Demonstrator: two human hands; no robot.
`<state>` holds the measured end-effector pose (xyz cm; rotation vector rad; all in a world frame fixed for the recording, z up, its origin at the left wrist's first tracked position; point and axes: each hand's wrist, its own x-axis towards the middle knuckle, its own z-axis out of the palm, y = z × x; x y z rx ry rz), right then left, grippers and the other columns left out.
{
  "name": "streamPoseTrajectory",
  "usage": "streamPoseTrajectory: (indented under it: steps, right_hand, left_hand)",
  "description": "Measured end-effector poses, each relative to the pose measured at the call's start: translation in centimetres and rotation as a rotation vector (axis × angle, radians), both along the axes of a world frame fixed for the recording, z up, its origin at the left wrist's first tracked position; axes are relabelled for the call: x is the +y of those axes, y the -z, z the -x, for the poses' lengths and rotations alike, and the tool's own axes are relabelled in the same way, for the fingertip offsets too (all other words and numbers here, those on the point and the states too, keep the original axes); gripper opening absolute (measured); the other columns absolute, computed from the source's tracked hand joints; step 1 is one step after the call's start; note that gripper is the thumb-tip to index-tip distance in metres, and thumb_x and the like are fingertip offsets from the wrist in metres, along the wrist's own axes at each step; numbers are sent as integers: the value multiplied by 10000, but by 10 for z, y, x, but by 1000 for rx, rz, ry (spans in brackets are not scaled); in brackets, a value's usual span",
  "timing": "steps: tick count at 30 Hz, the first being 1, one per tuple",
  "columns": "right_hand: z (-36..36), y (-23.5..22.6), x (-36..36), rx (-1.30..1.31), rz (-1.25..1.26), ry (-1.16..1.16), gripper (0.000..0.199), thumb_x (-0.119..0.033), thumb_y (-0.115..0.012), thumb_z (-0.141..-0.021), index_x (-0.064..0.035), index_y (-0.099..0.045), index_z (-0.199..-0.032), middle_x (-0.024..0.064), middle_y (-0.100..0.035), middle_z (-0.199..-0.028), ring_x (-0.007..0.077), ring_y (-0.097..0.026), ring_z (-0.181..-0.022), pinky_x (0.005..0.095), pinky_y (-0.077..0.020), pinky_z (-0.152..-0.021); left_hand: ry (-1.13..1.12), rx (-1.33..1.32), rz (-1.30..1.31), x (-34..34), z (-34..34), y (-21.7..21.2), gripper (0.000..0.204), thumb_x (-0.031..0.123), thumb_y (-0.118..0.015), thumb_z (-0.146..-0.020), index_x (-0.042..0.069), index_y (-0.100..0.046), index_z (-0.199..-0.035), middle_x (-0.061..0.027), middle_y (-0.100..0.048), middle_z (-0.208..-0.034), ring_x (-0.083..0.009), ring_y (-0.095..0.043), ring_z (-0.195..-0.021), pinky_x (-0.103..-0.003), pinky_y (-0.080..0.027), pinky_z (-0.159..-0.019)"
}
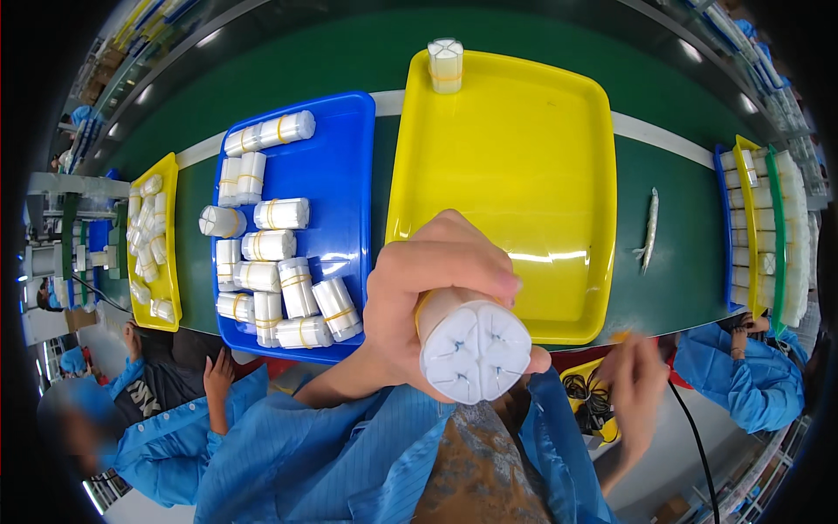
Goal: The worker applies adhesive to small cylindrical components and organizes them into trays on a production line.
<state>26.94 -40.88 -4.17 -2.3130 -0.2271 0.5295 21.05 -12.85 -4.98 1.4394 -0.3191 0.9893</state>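
My left hand (428, 271) is wrapped round a bundle of white cylinders (476, 354), held up close with its end toward me. Thin wire ends stick out of the cylinders' white faces, and a yellow rubber band shows partly under my fingers. To the right, my right hand (637, 384) is raised, blurred by motion. A small orange-yellow bit (621, 337) shows at its fingertips; I cannot make out what it is. Behind my left hand lies a yellow tray (506, 175), with one similar banded bundle (445, 65) upright in its far left corner.
A blue tray (336, 218) at left holds several banded bundles. Farther left stands another yellow tray (170, 236) of white pieces. A thin white tool (651, 229) lies right; stacked trays (755, 231) stand beyond. Co-workers sit at left (183, 428) and right (738, 367). Black cables (589, 402) lie below.
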Motion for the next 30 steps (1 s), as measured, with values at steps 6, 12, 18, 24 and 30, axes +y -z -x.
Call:
streamPoseTrajectory:
  steps: [6,12,18,24,30]
  right_hand:
    - [-130,72,12,-911,289,75,455,-228,-678,-897,61,-528,-1214,203,-590,-1081,280,-605,-930,372,-482,-795]
    - [-181,62,15,-427,398,55,339,-175,-612,-867,44,-572,-1121,167,-631,-842,358,-623,-782,414,-494,-751]
    - [-162,36,29,-427,-178,-26,314,-292,-547,-932,-4,-600,-1047,-12,-459,-595,130,-431,-482,286,-352,-476]
    - [-47,-28,128,501,-863,-458,383,-374,-457,-1027,-26,-606,-1085,-68,-380,-579,10,-255,-422,212,-179,-372]
    - [-22,-14,174,1441,-1054,-491,438,-450,-429,-1031,-39,-569,-974,-48,-350,-616,13,-226,-388,211,-133,-341]
  left_hand:
    - [-56,-38,-25,-2,7,-3,600,126,-933,-607,64,-556,-1070,-69,-623,-901,-181,-603,-755,-295,-451,-660]
    - [-164,-61,-130,6,11,-21,569,148,-932,-622,96,-535,-1027,-52,-607,-876,-174,-594,-771,-298,-455,-693]
    - [-262,-11,-345,14,22,-38,523,217,-856,-741,115,-442,-1045,-72,-554,-882,-206,-520,-771,-324,-432,-688]
    - [-517,47,-317,5,29,-46,500,208,-924,-589,121,-606,-965,-32,-618,-923,-208,-545,-831,-323,-432,-712]
    - [-819,416,-375,-8,36,-42,396,251,-823,-638,148,-653,-981,-121,-524,-1175,-304,-410,-1056,-421,-324,-897]
